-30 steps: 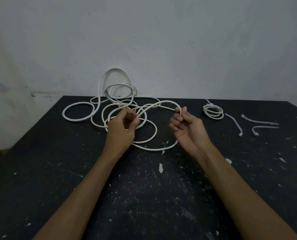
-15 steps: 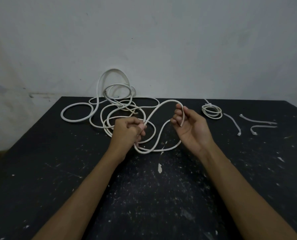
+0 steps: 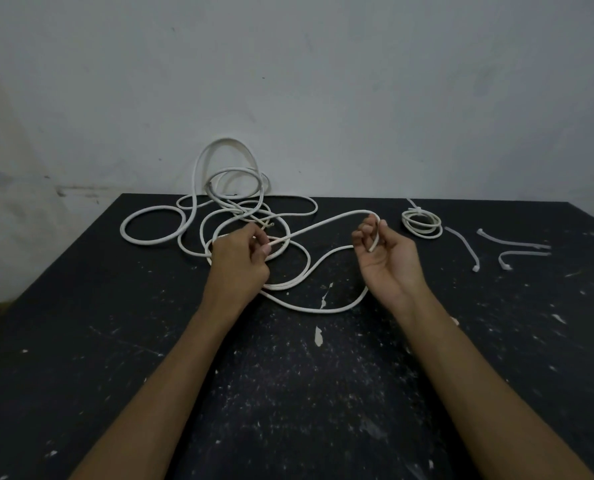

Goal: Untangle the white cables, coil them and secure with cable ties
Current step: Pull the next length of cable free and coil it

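Observation:
A tangle of white cable point(image 3: 219, 216) lies at the back middle of the black table point(image 3: 288, 393), with loops rising against the wall. My left hand point(image 3: 240, 258) pinches a strand of it near the tangle's front. My right hand point(image 3: 385, 258), palm up, holds a bend of the same cable point(image 3: 326, 221) between thumb and fingers; the strand spans between both hands. A loose loop point(image 3: 323, 308) lies on the table below them. One small coiled cable point(image 3: 421, 223), tied, rests to the right. Three white cable ties point(image 3: 465, 247) point(image 3: 511, 241) point(image 3: 517, 258) lie further right.
A pale wall point(image 3: 323, 81) stands right behind the table's back edge. The tabletop is speckled with white paint flecks point(image 3: 318, 336). The table's left edge drops off to a light floor point(image 3: 29, 237).
My hands have drawn apart: the right moved right and slightly up with the bend, the left moved back toward the tangle, stretching the strand between them.

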